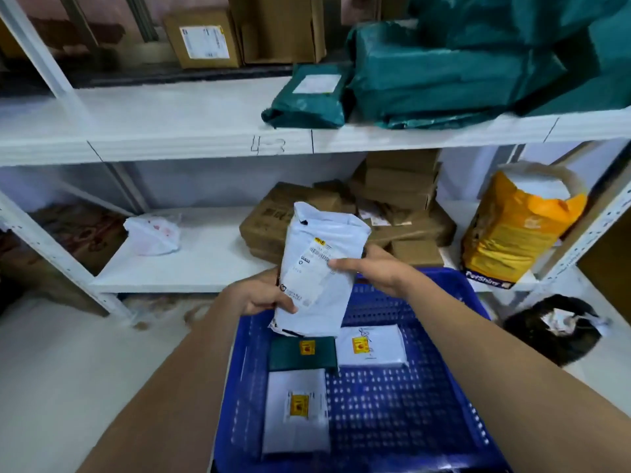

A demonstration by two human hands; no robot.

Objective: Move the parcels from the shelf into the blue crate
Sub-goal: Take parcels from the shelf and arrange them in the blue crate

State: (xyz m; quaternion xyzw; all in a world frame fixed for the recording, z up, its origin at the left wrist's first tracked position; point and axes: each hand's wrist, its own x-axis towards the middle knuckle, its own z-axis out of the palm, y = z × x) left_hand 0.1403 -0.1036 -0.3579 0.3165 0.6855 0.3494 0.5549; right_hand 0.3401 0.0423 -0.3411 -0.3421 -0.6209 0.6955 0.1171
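I hold a white plastic mailer parcel [316, 268] upright above the far end of the blue crate [409, 404]. My left hand [263, 295] grips its lower left edge, thumb on the label. My right hand [372, 271] holds its right side, thumb across the front. Inside the crate lie a dark green parcel [302, 353], a white parcel [370, 346] beside it, and another white parcel [295, 409] nearer me, each with a yellow sticker.
The white shelf [205, 145] carries green mailer bags [444, 70] and cardboard boxes [205, 37] above. The lower shelf has brown boxes [399, 199], a small white bag [153, 233] and a yellow sack [512, 230]. A black bag [553, 329] lies on the floor at right.
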